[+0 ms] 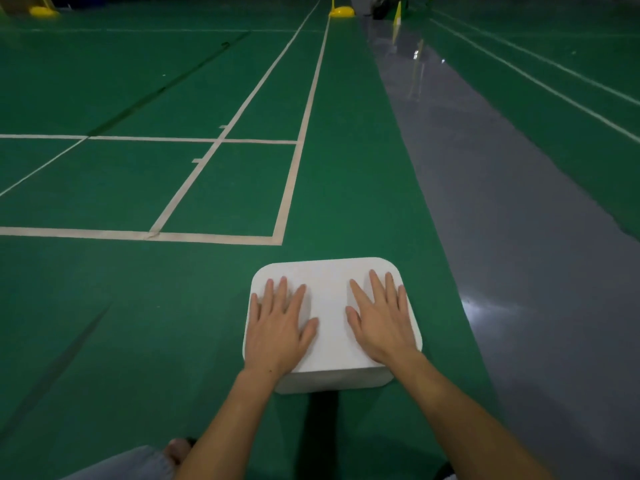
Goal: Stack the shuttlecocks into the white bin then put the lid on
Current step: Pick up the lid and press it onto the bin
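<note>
white foam bin (334,377) sits on green court floor (173,306), lid (329,306) on top. looks light, stiff but crumbly, prob dents under hard push, so press flat w/ palms near edges. left hand (277,327) & right hand (381,320) lie flat on lid, fingers spread, gripping nothing. no shuttlecocks visible.

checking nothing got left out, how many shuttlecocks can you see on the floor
0. None lie on the green floor. Any would be hidden inside the white bin, whose lid is on under the left hand and right hand.
</note>
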Motion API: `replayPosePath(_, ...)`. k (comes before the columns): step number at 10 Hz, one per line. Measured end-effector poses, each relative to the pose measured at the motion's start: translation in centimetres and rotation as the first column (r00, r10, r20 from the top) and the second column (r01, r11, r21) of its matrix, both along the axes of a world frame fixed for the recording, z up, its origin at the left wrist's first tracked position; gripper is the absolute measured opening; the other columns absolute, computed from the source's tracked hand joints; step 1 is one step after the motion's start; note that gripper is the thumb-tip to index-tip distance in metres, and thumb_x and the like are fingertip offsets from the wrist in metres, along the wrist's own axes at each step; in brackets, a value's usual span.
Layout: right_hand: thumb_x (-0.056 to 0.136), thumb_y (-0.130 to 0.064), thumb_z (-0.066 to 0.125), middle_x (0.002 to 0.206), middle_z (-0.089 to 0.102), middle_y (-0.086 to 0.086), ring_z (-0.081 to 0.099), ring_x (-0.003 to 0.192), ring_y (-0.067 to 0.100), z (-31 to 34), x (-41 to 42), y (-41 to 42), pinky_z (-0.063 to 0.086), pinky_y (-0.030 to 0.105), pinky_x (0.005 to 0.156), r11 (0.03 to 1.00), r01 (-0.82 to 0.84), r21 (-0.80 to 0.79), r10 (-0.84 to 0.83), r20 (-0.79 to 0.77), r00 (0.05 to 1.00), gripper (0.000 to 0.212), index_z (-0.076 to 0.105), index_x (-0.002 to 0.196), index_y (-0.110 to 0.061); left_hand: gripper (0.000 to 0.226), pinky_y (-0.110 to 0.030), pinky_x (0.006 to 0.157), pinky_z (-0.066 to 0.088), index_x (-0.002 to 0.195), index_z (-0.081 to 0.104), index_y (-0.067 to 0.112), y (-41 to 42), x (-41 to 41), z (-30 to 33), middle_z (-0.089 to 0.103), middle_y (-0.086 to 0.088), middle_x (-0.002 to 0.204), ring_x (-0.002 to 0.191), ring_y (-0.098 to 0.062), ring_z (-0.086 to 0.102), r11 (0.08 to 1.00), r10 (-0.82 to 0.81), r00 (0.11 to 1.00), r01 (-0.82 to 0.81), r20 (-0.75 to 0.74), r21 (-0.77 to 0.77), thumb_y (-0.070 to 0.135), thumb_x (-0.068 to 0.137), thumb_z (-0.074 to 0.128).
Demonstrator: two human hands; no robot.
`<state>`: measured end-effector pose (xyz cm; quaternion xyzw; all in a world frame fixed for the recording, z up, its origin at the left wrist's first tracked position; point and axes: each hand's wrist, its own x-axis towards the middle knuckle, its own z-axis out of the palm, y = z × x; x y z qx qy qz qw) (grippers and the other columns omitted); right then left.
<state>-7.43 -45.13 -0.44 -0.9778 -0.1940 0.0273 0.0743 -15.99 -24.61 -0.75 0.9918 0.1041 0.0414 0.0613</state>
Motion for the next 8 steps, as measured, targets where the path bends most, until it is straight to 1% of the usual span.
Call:
replayPosePath(1,0.102,-0.066,0.014,0.176,-0.002,0.008,-0.012,0.16,0.04,-1.2,-0.1,0.0,-0.005,0.054,0.13,1.0,0.011,-0.022,-0.01,0.035,0.999,0.07,0.005,0.166,-0.041,0.079,-0.055,0.13,-0.001,0.167,0.009,0.036,0.0,-0.3,-0.8,-0.003,-0.005,0.177,0.163,-0.03,-0.009,1.0,-0.008,0.999,0.008,-0.037,-0.003,0.075,0.098,0.015)
replayPosePath(2,0.1,-0.069,0.013,0.176,-0.001,0.007,-0.01,0.16,0.039,-1.7,0.0,0.0,-0.002,0.054,0.13,0.999,0.021,-0.032,-0.018,0.064,0.998,0.072,0.004,0.166,-0.042,0.083,-0.056,0.13,-0.003,0.167,0.007,0.039,-0.1,-0.3,-1.3,-0.006,-0.003,0.176,0.163,-0.029,-0.01,1.0,0.005,0.999,-0.004,-0.04,0.02,0.08,0.095,0.014)
replayPosePath(3,0.099,-0.071,0.015,0.176,0.004,0.006,-0.006,0.161,0.038,-1.7,0.4,0.3,0.001,0.054,0.13,0.999,0.037,-0.039,-0.034,0.068,0.997,0.073,0.009,0.165,-0.043,0.084,-0.056,0.13,-0.001,0.166,0.013,0.041,0.1,0.3,-1.5,0.001,-0.001,0.177,0.163,-0.029,-0.003,0.999,0.018,0.999,-0.017,-0.031,0.028,0.082,0.093,0.017)
replayPosePath(4,0.098,-0.072,0.017,0.176,0.006,0.006,-0.004,0.161,0.038,-1.5,0.2,0.6,0.002,0.054,0.13,0.999,0.043,-0.033,-0.041,0.05,0.998,0.073,0.013,0.165,-0.042,0.085,-0.056,0.13,0.001,0.165,0.017,0.042,0.1,0.4,-1.3,0.006,0.0,0.177,0.163,-0.028,0.002,1.0,0.029,0.999,-0.029,-0.04,0.001,0.083,0.091,0.019)
replayPosePath(5,0.099,-0.073,0.017,0.176,0.006,0.005,-0.004,0.161,0.037,-1.2,0.3,0.6,0.002,0.053,0.13,0.998,0.046,-0.03,-0.045,0.03,0.999,0.073,0.013,0.165,-0.042,0.086,-0.055,0.13,0.002,0.164,0.021,0.041,0.0,0.5,-0.8,0.008,0.001,0.176,0.163,-0.027,0.003,0.999,0.037,0.998,-0.038,-0.044,-0.038,0.085,0.089,0.021)
replayPosePath(6,0.099,-0.073,0.02,0.174,0.016,0.006,0.005,0.16,0.036,-0.9,-0.2,0.5,0.006,0.052,0.13,0.999,0.049,-0.012,-0.048,0.042,0.998,0.073,0.025,0.163,-0.039,0.087,-0.05,0.131,0.001,0.159,0.031,0.041,0.1,0.3,-0.4,0.015,0.006,0.175,0.162,-0.023,0.007,0.992,0.066,0.997,-0.069,-0.032,-0.105,0.087,0.086,0.03)
replayPosePath(7,0.101,-0.065,0.03,0.169,0.032,0.007,0.021,0.157,0.034,-0.3,-0.9,0.8,0.015,0.05,0.129,0.996,0.094,-0.004,-0.094,0.035,0.995,0.067,0.042,0.157,-0.03,0.073,-0.046,0.13,0.013,0.147,0.049,0.039,0.8,0.4,0.6,0.034,0.008,0.168,0.156,-0.018,0.026,0.972,0.084,0.996,-0.089,-0.033,-0.219,0.078,0.085,0.044)
replayPosePath(8,0.104,-0.053,0.042,0.159,0.047,0.004,0.038,0.146,0.029,1.1,-2.1,1.4,0.029,0.045,0.123,0.996,0.087,0.025,-0.087,0.02,0.996,0.053,0.056,0.146,-0.025,0.053,-0.041,0.111,0.044,0.13,0.064,0.034,1.0,0.3,3.0,0.058,0.01,0.146,0.131,-0.015,0.054,0.924,0.124,0.992,-0.117,-0.005,-0.364,0.068,0.09,0.053)
